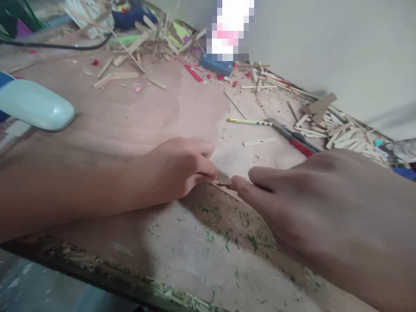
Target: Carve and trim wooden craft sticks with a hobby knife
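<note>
My left hand (191, 167) is closed near the middle of the table, its fingers pinching the end of a pale wooden craft stick (234, 193) that lies against the tabletop. From the right, my right hand (292, 190) reaches in, fingers closed on a small thin blade (224, 185). Only the blade's dark tip shows, touching or just over the stick; the rest is hidden by my fingers. Green shavings (251, 241) are scattered on the wood below both hands.
A yellowish pencil (250, 122), red-handled pliers-like tool (302, 147) and loose craft stick (259, 141) lie beyond my right hand. Stick piles (344, 134) line the wall. A pale blue rounded device (39, 104) stands left. The table edge (81, 264) runs along the front.
</note>
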{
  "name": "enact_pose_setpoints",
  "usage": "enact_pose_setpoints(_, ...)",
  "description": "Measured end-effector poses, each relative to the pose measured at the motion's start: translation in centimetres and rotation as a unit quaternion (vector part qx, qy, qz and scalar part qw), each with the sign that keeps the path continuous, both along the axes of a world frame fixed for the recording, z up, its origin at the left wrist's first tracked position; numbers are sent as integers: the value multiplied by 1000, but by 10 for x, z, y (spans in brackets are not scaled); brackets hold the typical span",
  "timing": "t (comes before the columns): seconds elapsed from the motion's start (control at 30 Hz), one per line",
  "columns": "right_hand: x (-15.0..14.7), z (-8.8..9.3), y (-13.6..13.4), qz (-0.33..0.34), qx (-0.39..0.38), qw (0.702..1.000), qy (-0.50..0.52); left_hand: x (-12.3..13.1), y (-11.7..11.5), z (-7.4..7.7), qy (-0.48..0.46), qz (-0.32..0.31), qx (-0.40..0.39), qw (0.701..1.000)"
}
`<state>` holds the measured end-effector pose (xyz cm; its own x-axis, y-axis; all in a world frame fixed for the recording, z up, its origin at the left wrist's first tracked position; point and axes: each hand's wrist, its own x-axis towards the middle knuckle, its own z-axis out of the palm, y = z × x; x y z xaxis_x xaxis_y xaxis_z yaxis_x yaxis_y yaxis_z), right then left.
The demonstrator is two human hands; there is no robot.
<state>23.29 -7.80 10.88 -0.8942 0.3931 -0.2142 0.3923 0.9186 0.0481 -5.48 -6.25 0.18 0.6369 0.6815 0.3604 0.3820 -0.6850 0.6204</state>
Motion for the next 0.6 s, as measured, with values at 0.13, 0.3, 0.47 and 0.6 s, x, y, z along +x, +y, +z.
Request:
enact_pose_setpoints(0.13, -4, 4, 13, -5, 18, 1000, -5, -2, 0, 2, 26, -4, 8, 1000)
enact_pose_setpoints(0.3, -19, 13, 22, 13, 17, 1000, -20, -2, 5, -11, 17, -13, 22, 1000)
enact_pose_setpoints(0.47, -11, 15, 28, -10, -15, 999, 30, -1, 5, -17, 7, -25, 30, 999)
enact_pose_setpoints(0.6, 43, -1, 8, -122, -143, 972, 138, -2, 3, -16, 2, -26, 35, 999)
